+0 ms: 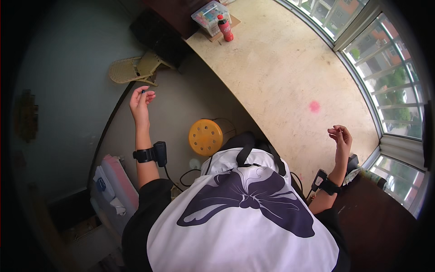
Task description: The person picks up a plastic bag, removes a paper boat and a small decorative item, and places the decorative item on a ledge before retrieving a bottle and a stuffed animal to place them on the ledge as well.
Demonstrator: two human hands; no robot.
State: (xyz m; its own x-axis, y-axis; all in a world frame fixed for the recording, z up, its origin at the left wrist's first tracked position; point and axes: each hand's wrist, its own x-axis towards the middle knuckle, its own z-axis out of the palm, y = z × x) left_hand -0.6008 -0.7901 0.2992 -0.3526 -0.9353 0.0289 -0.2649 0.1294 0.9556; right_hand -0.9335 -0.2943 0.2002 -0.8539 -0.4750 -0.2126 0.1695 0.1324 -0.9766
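My left hand [140, 103] is raised over the floor left of the table, its fingers curled. Between thumb and fingers it pinches a small dark object [143, 91], too small to name. My right hand [341, 137] hovers above the right part of the pale tabletop [272, 81], thumb close to the bent fingers. Whether anything tiny sits in that pinch I cannot tell. A pink stain [314, 106] marks the tabletop left of this hand. Each forearm wears a black strap with a cabled device, the left one [153, 153] and the right one [324, 183].
At the table's far end a red-capped Coca-Cola bottle [225, 29] stands beside a clear plastic box [209, 17] of small colourful items. A yellow-topped round stool [205, 137] is before me on the floor. A woven chair [131, 69] stands farther left. Barred windows [387, 74] line the right.
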